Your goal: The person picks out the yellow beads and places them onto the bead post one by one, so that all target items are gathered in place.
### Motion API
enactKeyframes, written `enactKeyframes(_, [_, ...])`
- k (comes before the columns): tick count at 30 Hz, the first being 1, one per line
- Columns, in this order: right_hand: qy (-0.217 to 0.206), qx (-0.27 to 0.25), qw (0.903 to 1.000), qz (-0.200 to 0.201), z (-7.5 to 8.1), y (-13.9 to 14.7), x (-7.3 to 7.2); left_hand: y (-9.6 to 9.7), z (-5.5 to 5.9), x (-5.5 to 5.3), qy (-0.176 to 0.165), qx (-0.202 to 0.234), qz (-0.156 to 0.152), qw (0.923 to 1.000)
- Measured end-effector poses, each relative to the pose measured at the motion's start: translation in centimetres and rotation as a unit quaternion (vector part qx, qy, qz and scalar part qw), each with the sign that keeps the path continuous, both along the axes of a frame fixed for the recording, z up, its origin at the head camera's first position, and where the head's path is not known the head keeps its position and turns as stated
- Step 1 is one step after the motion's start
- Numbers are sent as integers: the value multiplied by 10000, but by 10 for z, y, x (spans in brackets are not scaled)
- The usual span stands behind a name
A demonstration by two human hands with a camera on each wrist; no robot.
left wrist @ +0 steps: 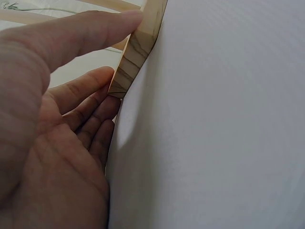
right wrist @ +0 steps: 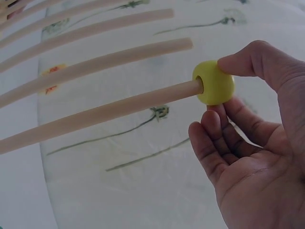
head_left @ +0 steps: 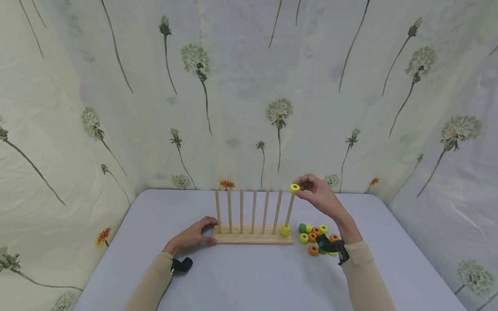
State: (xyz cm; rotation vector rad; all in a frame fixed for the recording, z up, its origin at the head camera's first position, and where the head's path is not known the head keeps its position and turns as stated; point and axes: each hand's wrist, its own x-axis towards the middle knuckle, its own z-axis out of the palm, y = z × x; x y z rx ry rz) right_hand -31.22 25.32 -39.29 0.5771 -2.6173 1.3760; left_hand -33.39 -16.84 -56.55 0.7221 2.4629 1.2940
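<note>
A wooden rack (head_left: 253,242) with several upright pegs stands on the table. At its left end, my left hand (head_left: 193,235) grips the base, thumb along the front edge and fingers at the back; the left wrist view shows the base's end grain (left wrist: 131,64) between them. My right hand (head_left: 320,196) pinches a yellow bead (right wrist: 220,83) between thumb and fingers at the top of the rightmost peg (right wrist: 109,112). The peg's tip meets the bead's hole. Yellow (head_left: 285,230) fills the foot of that same peg, where beading sits against the base.
Several loose orange, yellow and green beads lie right of the rack, among them an orange bead (head_left: 313,250) and a green bead (head_left: 302,227); the right wrist's camera strap hides some. Behind the table (head_left: 249,276) hangs a flower-patterned cloth (head_left: 233,86).
</note>
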Motion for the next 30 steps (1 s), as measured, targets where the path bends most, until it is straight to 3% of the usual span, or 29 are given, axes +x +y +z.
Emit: enactKeyframes(30, [-148, -110, 9998, 38, -8, 0, 1, 0, 1, 0, 93, 17, -84, 9999])
